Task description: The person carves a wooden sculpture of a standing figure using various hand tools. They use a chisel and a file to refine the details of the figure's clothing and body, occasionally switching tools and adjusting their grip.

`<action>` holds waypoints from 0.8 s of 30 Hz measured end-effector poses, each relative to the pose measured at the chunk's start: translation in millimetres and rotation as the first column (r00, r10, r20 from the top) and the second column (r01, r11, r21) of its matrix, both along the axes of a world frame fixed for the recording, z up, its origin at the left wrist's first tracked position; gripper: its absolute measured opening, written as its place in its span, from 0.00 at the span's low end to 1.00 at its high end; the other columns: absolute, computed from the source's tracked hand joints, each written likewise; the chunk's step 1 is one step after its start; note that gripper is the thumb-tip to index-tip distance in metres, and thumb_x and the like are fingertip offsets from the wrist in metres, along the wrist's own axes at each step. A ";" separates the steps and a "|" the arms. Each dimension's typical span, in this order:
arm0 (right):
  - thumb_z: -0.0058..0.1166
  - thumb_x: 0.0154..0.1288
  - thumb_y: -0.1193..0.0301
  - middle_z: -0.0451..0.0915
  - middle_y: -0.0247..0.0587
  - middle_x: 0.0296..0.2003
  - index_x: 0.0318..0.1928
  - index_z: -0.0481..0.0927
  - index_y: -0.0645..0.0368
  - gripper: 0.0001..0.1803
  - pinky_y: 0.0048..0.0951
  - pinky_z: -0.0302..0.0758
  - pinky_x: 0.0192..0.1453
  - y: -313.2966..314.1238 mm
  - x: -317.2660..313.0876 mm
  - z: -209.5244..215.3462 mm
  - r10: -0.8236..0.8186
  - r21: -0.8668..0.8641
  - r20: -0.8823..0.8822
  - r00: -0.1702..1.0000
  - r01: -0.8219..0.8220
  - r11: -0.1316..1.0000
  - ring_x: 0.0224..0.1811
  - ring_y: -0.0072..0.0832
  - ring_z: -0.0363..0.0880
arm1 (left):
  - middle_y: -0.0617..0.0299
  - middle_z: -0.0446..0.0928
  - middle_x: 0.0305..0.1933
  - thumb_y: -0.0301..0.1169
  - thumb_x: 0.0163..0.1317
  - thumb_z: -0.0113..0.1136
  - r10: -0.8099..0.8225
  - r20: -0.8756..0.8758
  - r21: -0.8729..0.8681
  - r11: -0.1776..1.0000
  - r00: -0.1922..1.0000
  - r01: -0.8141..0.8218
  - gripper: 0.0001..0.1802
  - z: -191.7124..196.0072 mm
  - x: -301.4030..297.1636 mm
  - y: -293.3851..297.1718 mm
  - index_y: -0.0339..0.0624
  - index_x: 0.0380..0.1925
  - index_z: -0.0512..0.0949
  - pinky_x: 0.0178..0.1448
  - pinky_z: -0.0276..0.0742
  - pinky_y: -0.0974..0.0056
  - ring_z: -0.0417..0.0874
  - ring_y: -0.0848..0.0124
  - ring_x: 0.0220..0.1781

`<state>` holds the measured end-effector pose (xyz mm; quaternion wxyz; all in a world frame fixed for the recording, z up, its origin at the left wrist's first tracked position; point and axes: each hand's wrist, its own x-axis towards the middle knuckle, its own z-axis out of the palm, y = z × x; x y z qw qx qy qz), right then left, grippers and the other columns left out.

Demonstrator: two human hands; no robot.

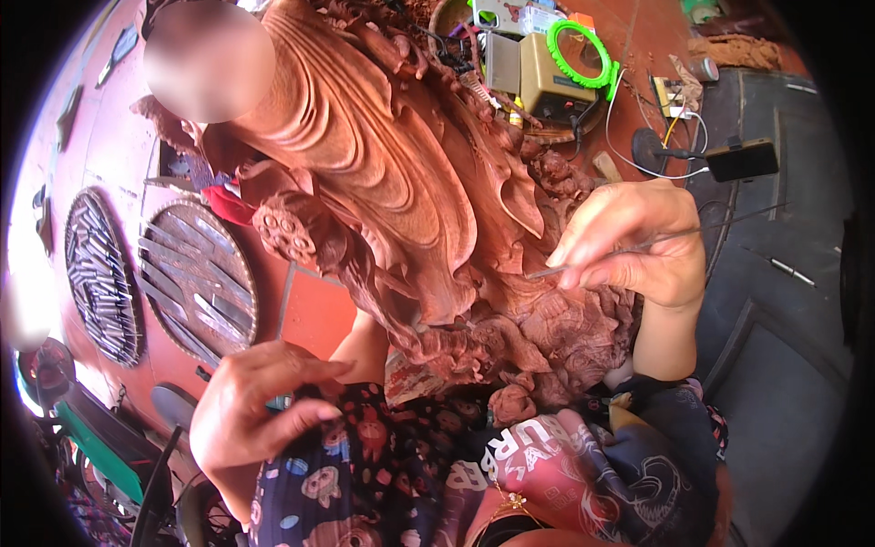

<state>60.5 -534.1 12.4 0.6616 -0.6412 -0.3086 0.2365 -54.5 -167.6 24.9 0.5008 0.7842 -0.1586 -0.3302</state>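
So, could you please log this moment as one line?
right hand: grips thin carving tool, tip at wooden sculpture | left hand: empty, over patterned cloth

A red-tiled floor (314, 314) carries two round woven trays of metal carving chisels (196, 283) at the left. A dark grey mat (784, 301) lies at the right, with a thin metal tool (791, 270) on it.
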 end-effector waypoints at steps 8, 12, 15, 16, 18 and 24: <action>0.66 0.62 0.85 0.86 0.52 0.36 0.37 0.81 0.71 0.06 0.29 0.86 0.40 9.0 0.1 -1.6 -0.049 -0.018 -0.233 0.971 0.046 0.999 0.35 0.31 0.88 | 0.50 0.85 0.35 0.43 0.65 0.67 0.237 -0.077 0.276 0.938 0.968 -0.208 0.22 -21.5 -21.0 14.9 0.35 0.49 0.85 0.44 0.79 0.55 0.87 0.54 0.39; 0.64 0.61 0.87 0.85 0.50 0.34 0.38 0.76 0.66 0.10 0.27 0.85 0.39 18.9 18.9 3.8 -0.050 0.118 -0.193 0.980 0.074 0.990 0.34 0.30 0.87 | 0.49 0.85 0.36 0.43 0.66 0.67 0.214 -0.041 0.302 0.934 0.976 -0.192 0.21 -24.4 -16.5 10.7 0.35 0.49 0.85 0.45 0.79 0.54 0.87 0.53 0.39; 0.63 0.65 0.85 0.83 0.44 0.36 0.44 0.76 0.66 0.11 0.25 0.85 0.38 24.5 22.8 14.7 -0.065 0.098 -0.250 0.966 0.092 0.991 0.34 0.26 0.86 | 0.47 0.85 0.37 0.42 0.66 0.67 0.196 -0.039 0.336 0.926 0.980 -0.171 0.21 -19.3 -10.2 7.5 0.36 0.48 0.85 0.45 0.79 0.54 0.87 0.53 0.37; 0.63 0.65 0.84 0.83 0.43 0.36 0.46 0.76 0.66 0.11 0.24 0.84 0.38 25.9 22.0 17.6 -0.074 0.090 -0.267 0.961 0.102 0.991 0.34 0.25 0.86 | 0.46 0.85 0.36 0.42 0.67 0.65 0.202 -0.046 0.359 0.917 0.978 -0.173 0.20 -20.4 -10.1 6.4 0.37 0.48 0.86 0.45 0.80 0.54 0.87 0.53 0.37; 0.58 0.72 0.80 0.83 0.39 0.39 0.48 0.79 0.68 0.07 0.23 0.85 0.41 23.6 25.6 15.9 0.044 0.016 -0.142 0.989 -0.042 0.999 0.37 0.24 0.87 | 0.47 0.86 0.36 0.44 0.69 0.64 0.181 -0.031 0.383 0.911 0.983 -0.156 0.20 -31.5 -10.6 10.5 0.39 0.48 0.86 0.45 0.80 0.55 0.88 0.54 0.38; 0.45 0.83 0.61 0.86 0.58 0.41 0.45 0.74 0.64 0.17 0.23 0.82 0.27 24.2 -2.4 62.3 -0.092 -0.133 0.016 0.996 0.093 0.987 0.30 0.31 0.89 | 0.59 0.88 0.36 0.42 0.76 0.57 0.414 0.001 0.319 0.863 0.910 -0.392 0.20 -99.6 -22.7 44.7 0.36 0.51 0.85 0.47 0.80 0.65 0.86 0.74 0.39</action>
